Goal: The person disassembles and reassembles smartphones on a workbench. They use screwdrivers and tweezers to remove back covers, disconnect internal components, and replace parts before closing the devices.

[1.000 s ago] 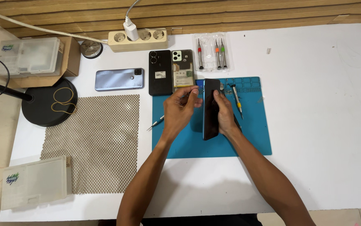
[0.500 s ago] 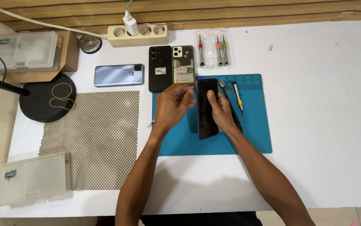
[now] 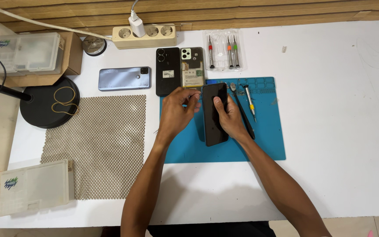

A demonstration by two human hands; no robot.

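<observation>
A black phone [image 3: 213,127] lies screen up on the blue work mat [image 3: 266,142]. My right hand [image 3: 231,119] grips it from the right side, thumb pressed on the glass near the top. My left hand [image 3: 177,113] hovers just left of the phone's upper edge. Its fingertips are pinched together close to the phone's corner, and I cannot tell if anything small is between them.
A black spudger [image 3: 243,117] and a small screwdriver [image 3: 250,103] lie on the mat right of the phone. Behind it are an opened phone [image 3: 192,68], a black phone [image 3: 167,72], a blue phone [image 3: 124,79], a screwdriver pack [image 3: 223,50] and a power strip [image 3: 143,35]. A mesh pad [image 3: 101,140] lies left.
The black phone, held up on its edge a second ago, now lies flat on the mat. Both hands came down with it.
</observation>
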